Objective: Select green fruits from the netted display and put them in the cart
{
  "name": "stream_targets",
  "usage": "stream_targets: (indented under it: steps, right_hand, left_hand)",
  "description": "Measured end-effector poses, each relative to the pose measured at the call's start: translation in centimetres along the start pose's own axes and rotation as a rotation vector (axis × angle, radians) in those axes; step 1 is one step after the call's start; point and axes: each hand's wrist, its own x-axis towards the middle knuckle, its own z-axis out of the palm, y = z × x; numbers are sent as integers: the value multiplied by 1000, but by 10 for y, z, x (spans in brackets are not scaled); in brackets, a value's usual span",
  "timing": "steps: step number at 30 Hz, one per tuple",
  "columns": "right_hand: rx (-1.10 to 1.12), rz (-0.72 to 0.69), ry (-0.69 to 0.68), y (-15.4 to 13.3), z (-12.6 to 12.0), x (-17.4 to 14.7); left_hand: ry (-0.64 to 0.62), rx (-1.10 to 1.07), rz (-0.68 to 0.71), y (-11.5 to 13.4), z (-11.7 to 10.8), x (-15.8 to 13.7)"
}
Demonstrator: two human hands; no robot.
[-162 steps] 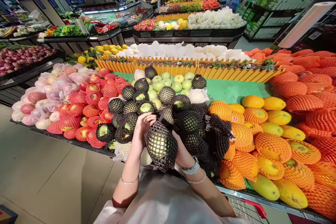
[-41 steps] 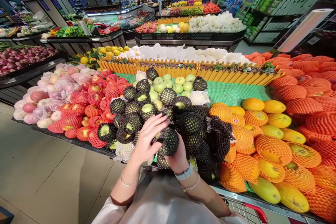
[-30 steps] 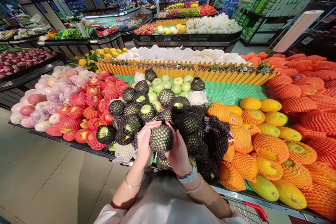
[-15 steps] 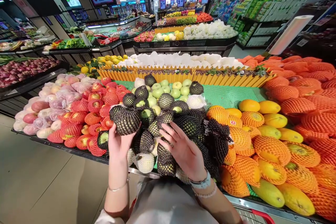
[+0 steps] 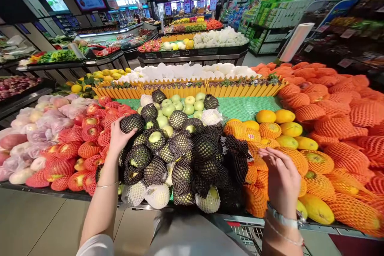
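Note:
My left hand [image 5: 119,135] is closed round a green apple in a black foam net [image 5: 132,123], at the left edge of the netted pile beside the red apples [image 5: 90,132]. Whether the held apple rests on the pile cannot be told. My right hand [image 5: 282,180] hovers over the orange-netted yellow melons [image 5: 270,130], its fingers stretched out and holding nothing. Between the hands lie several green apples in black nets [image 5: 181,144]. Bare green apples [image 5: 168,110] sit behind them, and a few white-netted fruits [image 5: 157,196] line the front.
Pink-white fruits in plastic wrap [image 5: 27,136] are heaped at far left, and red-netted fruits [image 5: 351,116] at far right. A low yellow fence [image 5: 174,89] runs behind the green mat [image 5: 246,106]. A shopping cart [image 5: 249,234] stands near my front, below the display's edge.
My left hand has carried the netted apple away from my body to the pile's left side. My right hand has moved right, from over the black-netted apples to over the melons. The view has shifted right.

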Motion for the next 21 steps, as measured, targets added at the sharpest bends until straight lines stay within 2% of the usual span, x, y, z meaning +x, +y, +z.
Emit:
stream_targets:
  steps: [2, 3, 7, 12, 15, 17, 18, 21]
  right_hand:
    - [-255, -32, 9, 10, -14, 10]
    - [-396, -47, -33, 16, -20, 13]
    - [-809, -153, -308, 38, -28, 15]
    - [-932, -282, -422, 43, -24, 1]
    - [-959, -361, -527, 39, -28, 0]
    - [-979, -423, -575, 38, -31, 3]
    - [-980, -455, -578, 38, -33, 4]
    - [-924, -569, -499, 30, -35, 4]
  left_hand:
    - [-67, 61, 37, -4, 4, 3]
    - [-100, 71, 44, -6, 6, 7]
    - [-187, 19, -23, -14, 6, 24]
    - [-321, -52, -258, -11, -2, 36]
    - [-382, -29, -307, -8, -8, 39]
    - [-342, -26, -250, -6, -12, 39]
    - [-279, -21, -198, -4, -14, 36]
    - [10, 24, -4, 14, -21, 15]
